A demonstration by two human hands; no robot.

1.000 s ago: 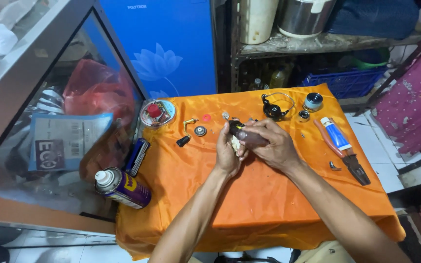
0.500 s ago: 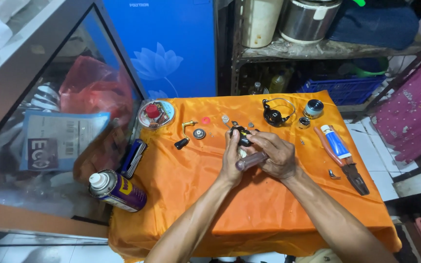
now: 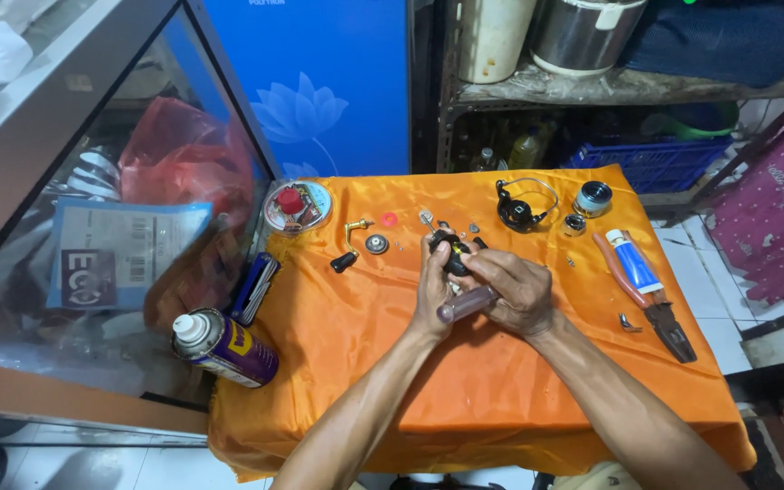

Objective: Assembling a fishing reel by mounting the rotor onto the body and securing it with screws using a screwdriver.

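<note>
Both hands meet over the middle of a table draped in orange cloth (image 3: 338, 363). My left hand (image 3: 432, 289) grips a small black fishing-reel body (image 3: 454, 250) with a metal shaft sticking up. My right hand (image 3: 514, 290) holds a tool with a translucent purplish handle (image 3: 466, 303) whose tip goes to the reel body. Loose reel parts lie just beyond: a gold crank handle with a black knob (image 3: 348, 243), a round metal gear (image 3: 376, 243), a small red cap (image 3: 389, 220).
A black rotor with wire bail (image 3: 521, 209) and a spool (image 3: 592, 198) sit at the back right. Red-handled pliers (image 3: 651, 304) and a blue-white tube (image 3: 633, 260) lie right. A round tin (image 3: 295, 207), a spray can (image 3: 222, 347) and a glass cabinet (image 3: 93, 227) stand left; shelves behind.
The hands have stayed together on the reel body; the tool's handle, hidden in the grip a second ago, now sticks out toward me from the right hand.
</note>
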